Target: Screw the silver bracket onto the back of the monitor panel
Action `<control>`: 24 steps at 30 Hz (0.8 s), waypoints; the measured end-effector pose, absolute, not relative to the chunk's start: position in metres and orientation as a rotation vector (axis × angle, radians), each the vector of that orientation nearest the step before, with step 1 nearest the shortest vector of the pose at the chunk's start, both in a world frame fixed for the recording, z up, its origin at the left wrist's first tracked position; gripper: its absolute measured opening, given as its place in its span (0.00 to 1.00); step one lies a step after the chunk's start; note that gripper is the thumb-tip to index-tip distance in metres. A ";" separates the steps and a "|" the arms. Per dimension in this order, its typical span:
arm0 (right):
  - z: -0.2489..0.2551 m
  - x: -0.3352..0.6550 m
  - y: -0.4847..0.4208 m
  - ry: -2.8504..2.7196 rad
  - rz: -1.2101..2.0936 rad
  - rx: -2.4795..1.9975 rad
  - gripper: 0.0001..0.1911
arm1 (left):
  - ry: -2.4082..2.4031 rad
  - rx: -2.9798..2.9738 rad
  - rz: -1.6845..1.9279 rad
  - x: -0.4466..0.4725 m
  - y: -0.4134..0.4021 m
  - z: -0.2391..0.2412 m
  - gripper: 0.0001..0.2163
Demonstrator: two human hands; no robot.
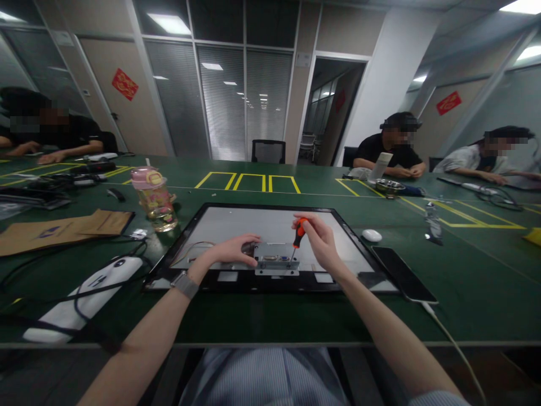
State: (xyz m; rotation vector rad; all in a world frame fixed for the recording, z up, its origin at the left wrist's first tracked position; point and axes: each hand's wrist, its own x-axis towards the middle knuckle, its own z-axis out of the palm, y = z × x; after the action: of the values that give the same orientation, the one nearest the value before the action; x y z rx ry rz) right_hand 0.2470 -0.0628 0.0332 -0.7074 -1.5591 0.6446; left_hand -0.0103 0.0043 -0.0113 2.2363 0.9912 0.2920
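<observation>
My right hand (320, 239) is closed round an orange and black screwdriver (300, 232). The screwdriver leans slightly, and its tip meets the right part of a silver metal bracket (277, 271) with connector ports on its front. At the bracket's left end, my left hand (232, 250) grips it between thumb and fingers; a dark rounded piece shows in the gap. The bracket sits along the near side of a flat display panel (270, 222), which lies back-up with a black frame and pale grey middle. Thin wires (194, 246) run over the panel by my left wrist.
Left of the panel are a pink-lidded bottle (154, 200), a brown paper bag (67, 228) and a white power strip (91, 299) with black cables. On the right are a white case (372, 235) and a phone (403, 273) on a cable. Several people sit across the green table.
</observation>
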 end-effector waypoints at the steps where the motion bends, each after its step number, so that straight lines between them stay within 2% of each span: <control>1: 0.032 0.247 -0.062 -1.551 0.670 -0.690 0.11 | 0.992 2.238 0.288 -0.011 0.004 -0.011 0.35; 3: 0.031 0.247 -0.061 -1.530 0.701 -0.655 0.12 | 0.988 2.244 0.289 -0.011 0.004 -0.012 0.35; 8: 0.030 0.247 -0.061 -1.494 0.699 -0.619 0.05 | 0.963 2.249 0.304 -0.013 0.007 -0.015 0.35; 14: 0.032 0.240 -0.065 -1.451 0.964 -0.546 0.11 | 0.973 2.243 0.302 -0.012 0.007 -0.016 0.35; 20: 0.029 0.243 -0.063 -1.432 0.846 -0.600 0.06 | 0.979 2.236 0.300 -0.011 0.005 -0.013 0.35; 24: 0.028 0.244 -0.063 -1.476 0.820 -0.638 0.10 | 0.989 2.222 0.305 -0.009 0.003 -0.011 0.35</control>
State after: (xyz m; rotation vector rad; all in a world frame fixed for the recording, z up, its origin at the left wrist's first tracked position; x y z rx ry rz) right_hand 0.2444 -0.0625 0.0284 -0.6377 -1.4755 0.8198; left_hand -0.0093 0.0032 -0.0106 2.2224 0.9895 0.3049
